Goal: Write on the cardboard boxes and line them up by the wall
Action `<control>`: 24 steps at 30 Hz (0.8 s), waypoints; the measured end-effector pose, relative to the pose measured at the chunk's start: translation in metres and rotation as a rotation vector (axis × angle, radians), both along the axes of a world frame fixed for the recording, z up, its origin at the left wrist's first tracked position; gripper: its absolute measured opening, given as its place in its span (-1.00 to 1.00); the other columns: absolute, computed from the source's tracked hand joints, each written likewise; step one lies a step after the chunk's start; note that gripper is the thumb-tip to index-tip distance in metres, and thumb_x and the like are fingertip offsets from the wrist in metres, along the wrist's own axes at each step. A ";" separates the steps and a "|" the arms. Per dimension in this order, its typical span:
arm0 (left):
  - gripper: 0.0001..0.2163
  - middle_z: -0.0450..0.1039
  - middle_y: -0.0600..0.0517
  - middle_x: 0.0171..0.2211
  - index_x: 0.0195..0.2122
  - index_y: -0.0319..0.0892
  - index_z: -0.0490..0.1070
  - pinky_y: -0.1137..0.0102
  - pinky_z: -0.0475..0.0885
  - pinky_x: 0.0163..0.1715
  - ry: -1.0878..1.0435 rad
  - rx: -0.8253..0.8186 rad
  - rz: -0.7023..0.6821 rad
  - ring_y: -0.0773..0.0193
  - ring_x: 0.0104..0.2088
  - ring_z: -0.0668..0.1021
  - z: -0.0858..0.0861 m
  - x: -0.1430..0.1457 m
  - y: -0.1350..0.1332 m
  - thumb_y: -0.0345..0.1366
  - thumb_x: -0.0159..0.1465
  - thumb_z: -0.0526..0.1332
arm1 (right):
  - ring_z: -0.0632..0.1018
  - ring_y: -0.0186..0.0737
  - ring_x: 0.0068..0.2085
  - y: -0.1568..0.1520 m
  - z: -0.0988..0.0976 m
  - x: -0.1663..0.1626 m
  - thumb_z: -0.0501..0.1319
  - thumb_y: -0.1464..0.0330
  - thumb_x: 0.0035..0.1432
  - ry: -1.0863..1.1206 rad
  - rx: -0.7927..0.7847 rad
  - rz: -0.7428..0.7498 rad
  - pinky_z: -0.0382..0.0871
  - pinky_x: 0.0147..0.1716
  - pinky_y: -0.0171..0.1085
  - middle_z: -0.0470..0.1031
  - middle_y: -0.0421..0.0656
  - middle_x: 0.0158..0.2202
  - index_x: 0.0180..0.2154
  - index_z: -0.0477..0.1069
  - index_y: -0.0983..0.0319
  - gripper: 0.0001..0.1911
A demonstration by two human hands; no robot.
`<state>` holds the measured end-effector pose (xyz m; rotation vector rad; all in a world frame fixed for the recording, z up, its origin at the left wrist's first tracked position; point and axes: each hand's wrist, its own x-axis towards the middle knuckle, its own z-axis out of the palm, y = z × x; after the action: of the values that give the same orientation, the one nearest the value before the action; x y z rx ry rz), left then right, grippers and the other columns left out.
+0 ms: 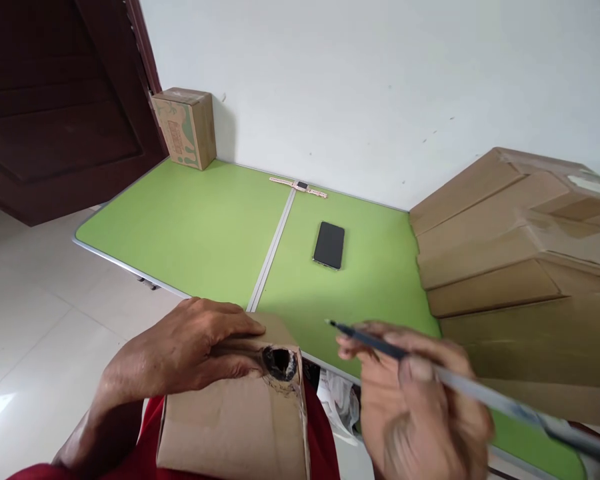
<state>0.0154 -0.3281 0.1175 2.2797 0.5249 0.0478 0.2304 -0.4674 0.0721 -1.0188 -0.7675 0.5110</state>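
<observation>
Pen: our right hand (420, 393) is closed around the pen (485, 395), thumb pressed to the barrel; the slim shaft runs from a dark point at ten o'clock to a blurred dark tail at four.
Hole: from the pen's point the hole (281, 362) lies toward eight o'clock, near but apart; our left hand (190, 343) is the nearer, one digit just beside the rim.
Rim: ragged, black and crusted, with greyish flecks, set at the box's upper corner.
Box: our left hand straddles and holds the edge of the brown cardboard box (230, 427), which sits against red cloth (325, 427); matte, flat-sided, scuffed below the hole.
Table: from twelve o'clock of the box, smooth green top (195, 233), metal-edged, split by a pale strip.
Phone: flat, glossy black slab (329, 245) at eleven o'clock of our right hand.
Watch: pale perforated strap (283, 181), laid out beyond the phone, again at eleven.
Cartons: big taped stack (500, 333) at one o'clock of our right hand; small printed carton (180, 133) at twelve of our left.
</observation>
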 end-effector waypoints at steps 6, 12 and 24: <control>-0.39 0.68 -0.02 0.05 0.18 -0.04 0.58 0.32 0.45 -0.12 0.056 0.029 0.035 0.03 -0.04 0.70 0.002 0.001 -0.005 0.02 0.14 0.59 | 0.67 0.03 -0.10 -0.026 -0.002 -0.031 0.30 0.39 0.40 -0.413 0.053 -0.116 0.61 -0.08 0.09 0.67 -0.09 -0.21 -0.04 0.60 0.17 -0.86; -0.40 0.69 0.03 -0.01 0.18 -0.07 0.58 0.31 0.44 -0.10 0.062 -0.004 0.071 0.09 -0.09 0.69 0.004 0.003 -0.006 -0.01 0.15 0.59 | 0.63 -0.06 -0.04 -0.020 -0.004 -0.024 0.26 0.64 0.25 -0.622 -0.014 0.011 0.51 -0.02 0.00 0.68 -0.11 -0.10 0.01 0.57 0.20 -0.64; -0.45 0.68 0.01 -0.04 0.15 -0.07 0.60 0.30 0.42 -0.12 0.083 0.011 0.072 0.08 -0.10 0.68 0.004 0.003 -0.006 0.00 0.17 0.57 | 0.63 -0.10 -0.11 -0.017 0.002 -0.024 0.29 0.60 0.24 -0.713 -0.063 0.107 0.53 -0.03 -0.05 0.68 -0.15 -0.17 -0.05 0.55 0.14 -0.68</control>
<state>0.0185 -0.3346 0.1219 2.2805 0.6513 -0.0086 0.2068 -0.4844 0.0737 -1.2366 -1.4496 0.2527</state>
